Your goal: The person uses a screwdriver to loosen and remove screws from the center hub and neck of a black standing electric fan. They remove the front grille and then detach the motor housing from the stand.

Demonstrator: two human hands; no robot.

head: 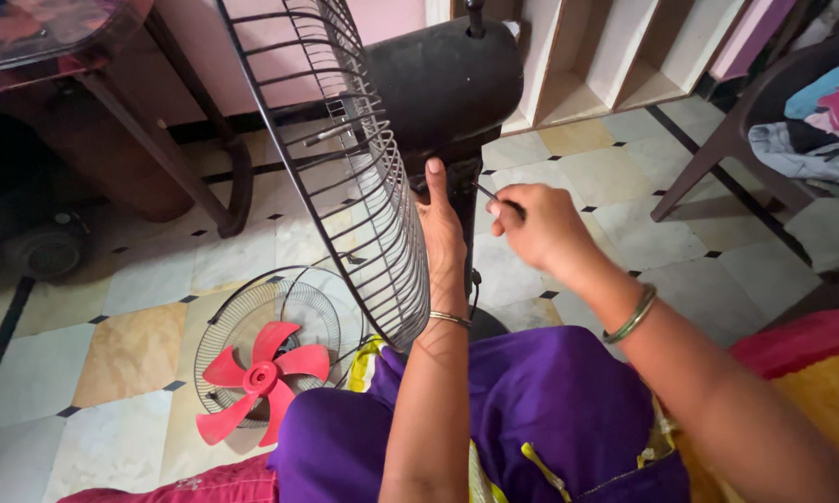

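The left hand (441,224) lies open against the rear grille (345,158), steadying it beside the black motor housing (443,84). The right hand (540,228) pinches a thin tool (498,198); keep the grille steady and the tool square.

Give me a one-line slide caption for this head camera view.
Left hand steadies the rear fan guard while right hand works a thin tool at the motor housing.

No packages, labels, signs or screens show anywhere in this view.
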